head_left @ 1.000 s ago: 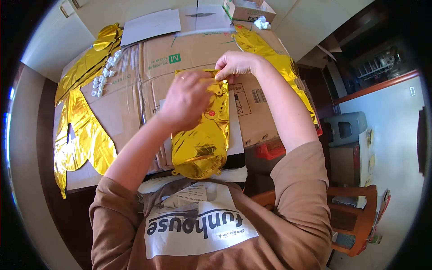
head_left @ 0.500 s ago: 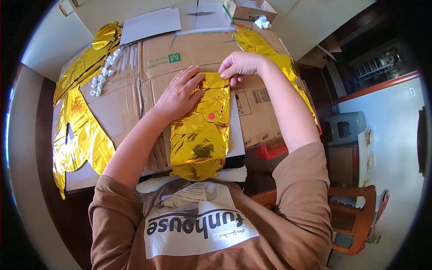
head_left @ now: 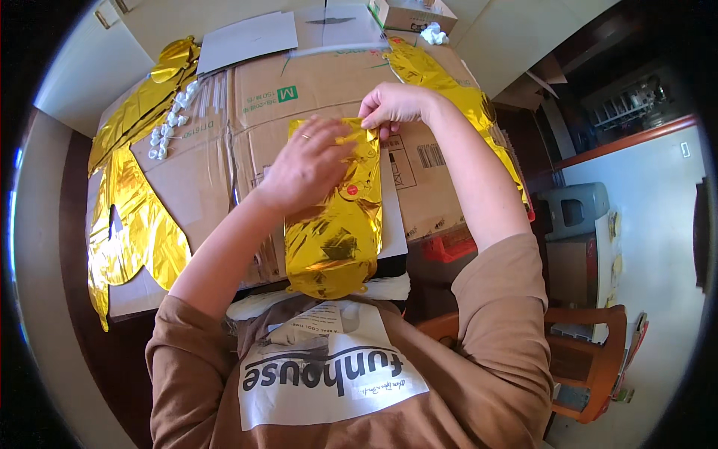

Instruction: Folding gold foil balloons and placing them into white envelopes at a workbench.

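A flat, folded gold foil balloon [head_left: 329,247] with a small red round sticker lies lengthwise in front of me, its rounded near end reaching the table edge by my shirt. My left hand [head_left: 310,161] is spread over its far left part, fingers stretched out and a little blurred by motion. With thumb and fingers pinched, my right hand [head_left: 394,106] holds the balloon's far right corner. Part of a white sheet [head_left: 395,232] shows beneath the balloon's right side.
Flattened cardboard [head_left: 202,161] covers the table. More gold foil balloons lie at the left [head_left: 146,224] and far right [head_left: 437,75]. White ribbon bundles [head_left: 170,123] and clear straws [head_left: 213,97] sit left of centre. Behind are a grey board [head_left: 247,41] and an open box [head_left: 415,16].
My left hand has slid across the foil to the right, its fingers now over the middle of the far part. The right hand keeps its pinch at the corner, almost unmoved.
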`<state>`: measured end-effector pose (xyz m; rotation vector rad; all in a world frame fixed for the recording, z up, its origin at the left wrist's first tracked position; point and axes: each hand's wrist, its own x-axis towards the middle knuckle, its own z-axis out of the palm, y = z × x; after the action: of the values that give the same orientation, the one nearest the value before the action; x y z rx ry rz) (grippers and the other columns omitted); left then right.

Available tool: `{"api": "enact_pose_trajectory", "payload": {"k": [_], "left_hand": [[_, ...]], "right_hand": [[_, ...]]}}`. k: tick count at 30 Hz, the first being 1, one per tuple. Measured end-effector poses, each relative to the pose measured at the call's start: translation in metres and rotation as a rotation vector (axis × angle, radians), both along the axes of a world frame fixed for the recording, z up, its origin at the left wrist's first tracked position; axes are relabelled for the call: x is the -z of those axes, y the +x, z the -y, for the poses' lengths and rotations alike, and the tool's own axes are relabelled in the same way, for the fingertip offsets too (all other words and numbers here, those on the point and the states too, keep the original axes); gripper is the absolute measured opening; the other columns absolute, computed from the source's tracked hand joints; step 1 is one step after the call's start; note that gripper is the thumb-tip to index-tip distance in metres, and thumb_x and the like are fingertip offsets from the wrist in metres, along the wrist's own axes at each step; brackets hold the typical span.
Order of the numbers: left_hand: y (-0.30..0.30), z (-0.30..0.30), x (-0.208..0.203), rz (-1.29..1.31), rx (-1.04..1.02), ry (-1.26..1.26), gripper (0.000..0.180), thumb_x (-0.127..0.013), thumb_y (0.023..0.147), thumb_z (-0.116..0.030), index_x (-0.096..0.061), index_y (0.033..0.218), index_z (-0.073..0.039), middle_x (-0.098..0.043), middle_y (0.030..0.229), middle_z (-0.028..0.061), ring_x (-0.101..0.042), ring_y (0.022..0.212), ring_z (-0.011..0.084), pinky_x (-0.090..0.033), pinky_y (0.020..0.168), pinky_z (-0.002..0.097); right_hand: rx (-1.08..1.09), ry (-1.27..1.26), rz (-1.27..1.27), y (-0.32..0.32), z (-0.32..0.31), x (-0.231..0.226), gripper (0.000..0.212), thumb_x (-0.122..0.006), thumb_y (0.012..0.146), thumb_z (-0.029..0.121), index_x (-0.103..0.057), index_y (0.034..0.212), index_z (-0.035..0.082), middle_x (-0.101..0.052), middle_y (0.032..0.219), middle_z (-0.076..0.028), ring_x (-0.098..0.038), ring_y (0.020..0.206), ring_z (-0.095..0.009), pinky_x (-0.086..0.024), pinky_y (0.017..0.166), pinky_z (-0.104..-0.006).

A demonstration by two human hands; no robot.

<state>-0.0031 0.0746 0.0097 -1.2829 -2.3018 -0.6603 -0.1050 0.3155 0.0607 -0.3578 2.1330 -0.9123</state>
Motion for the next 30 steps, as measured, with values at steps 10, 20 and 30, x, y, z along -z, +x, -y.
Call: {"api": "enact_pose_trajectory", "payload": {"k": [10, 20, 30], "left_hand": [[0.084, -0.010, -0.004, 0.192, 0.326, -0.231, 0.056, -0.070, 0.086, -0.026, -0.057, 0.132, 0.004, -0.054, 0.143, 0.0196, -0.051, 0.134, 0.0330, -0.038, 0.114, 0.0479], [0.113, 0.010, -0.013, 0.501, 0.352, 0.151, 0.045, -0.074, 0.083, -0.009, -0.063, 0.125, 0.000, -0.061, 0.131, 0.0201, -0.061, 0.120, 0.0358, -0.050, 0.101, 0.0452], [-0.002, 0.086, -0.014, 1.215, 0.044, 0.748, 0.060, -0.072, 0.091, -0.010, -0.045, 0.144, 0.000, -0.062, 0.129, 0.0170, -0.064, 0.112, 0.0214, -0.051, 0.099, 0.0338]], "right_hand": [[0.004, 0.023, -0.065, -0.001, 0.001, -0.004, 0.017, -0.072, 0.090, 0.017, -0.070, 0.102, 0.004, -0.071, 0.084, -0.001, -0.067, 0.065, -0.007, -0.048, 0.057, -0.0225], [-0.017, 0.005, -0.120, -0.008, 0.009, 0.001, 0.016, -0.075, 0.088, 0.017, -0.071, 0.096, 0.004, -0.071, 0.083, 0.000, -0.063, 0.070, -0.008, -0.048, 0.062, -0.0233], [-0.004, -0.267, -0.192, -0.005, 0.009, -0.039, 0.012, -0.071, 0.089, 0.009, -0.071, 0.099, 0.002, -0.071, 0.086, -0.001, -0.065, 0.078, -0.008, -0.053, 0.077, -0.0259]]}}
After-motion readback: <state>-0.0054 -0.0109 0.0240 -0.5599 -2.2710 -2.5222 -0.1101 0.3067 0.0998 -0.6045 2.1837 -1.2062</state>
